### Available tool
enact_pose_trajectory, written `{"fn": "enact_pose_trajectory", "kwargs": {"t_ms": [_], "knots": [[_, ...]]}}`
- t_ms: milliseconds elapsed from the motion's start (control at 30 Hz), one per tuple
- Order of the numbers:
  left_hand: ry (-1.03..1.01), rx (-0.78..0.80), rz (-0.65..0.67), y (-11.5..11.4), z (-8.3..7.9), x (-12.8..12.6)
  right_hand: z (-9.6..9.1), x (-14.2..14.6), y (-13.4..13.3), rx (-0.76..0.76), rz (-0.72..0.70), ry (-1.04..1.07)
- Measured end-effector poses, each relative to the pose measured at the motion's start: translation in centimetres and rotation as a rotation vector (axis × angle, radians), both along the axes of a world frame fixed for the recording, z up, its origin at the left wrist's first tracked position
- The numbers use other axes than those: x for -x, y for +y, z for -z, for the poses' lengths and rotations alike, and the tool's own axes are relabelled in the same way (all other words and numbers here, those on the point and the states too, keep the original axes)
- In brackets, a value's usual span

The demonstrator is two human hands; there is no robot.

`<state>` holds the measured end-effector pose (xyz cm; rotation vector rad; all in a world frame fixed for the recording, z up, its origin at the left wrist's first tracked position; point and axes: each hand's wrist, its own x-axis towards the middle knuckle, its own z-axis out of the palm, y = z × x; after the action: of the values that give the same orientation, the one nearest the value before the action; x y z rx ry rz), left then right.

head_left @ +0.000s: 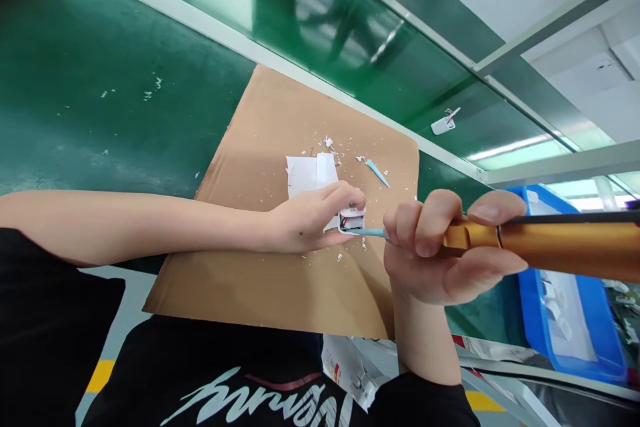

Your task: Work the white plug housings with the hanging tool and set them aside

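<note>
My left hand (317, 213) is closed around a small white plastic housing (352, 221) over the cardboard. The housing's open end faces right and shows red and dark wires inside. My right hand (440, 247) grips a gold-handled tool (570, 243) with a thin, pale-blue tip. That tip touches or lies at the lower edge of the housing's opening; whether it cuts in, I cannot tell. Beneath and behind my left hand lies a white sheet (306, 173). A loose pale-blue pointed piece (377, 173) rests on the cardboard above the tool tip.
White shavings (329, 143) are scattered over the cardboard sheet (240, 287), which covers part of the green table (90, 107). Behind a pale rail sits another white housing (443, 124) with wires. A blue bin (595, 340) holding white parts stands at the right.
</note>
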<state>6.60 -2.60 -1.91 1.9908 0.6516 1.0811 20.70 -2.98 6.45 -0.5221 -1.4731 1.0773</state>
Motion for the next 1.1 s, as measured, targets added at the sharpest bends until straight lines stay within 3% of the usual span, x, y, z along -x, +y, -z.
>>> {"fn": "enact_pose_trajectory", "kwargs": {"t_ms": [167, 333, 533, 1100], "knots": [[0.018, 0.056, -0.019, -0.1, 0.3, 0.1, -0.3, -0.4, 0.1, -0.011, -0.015, -0.046], [0.012, 0.043, -0.013, -0.1, 0.6, 0.2, -0.9, -1.1, 0.3, 0.034, -0.164, -0.055], [0.014, 0.063, -0.021, -0.1, 0.5, 0.2, -1.0, -1.0, 0.2, 0.075, -0.079, -0.076], [0.052, 0.108, -0.015, -0.2, 0.5, 0.2, -0.4, -1.0, 0.2, 0.042, -0.070, -0.016]]}}
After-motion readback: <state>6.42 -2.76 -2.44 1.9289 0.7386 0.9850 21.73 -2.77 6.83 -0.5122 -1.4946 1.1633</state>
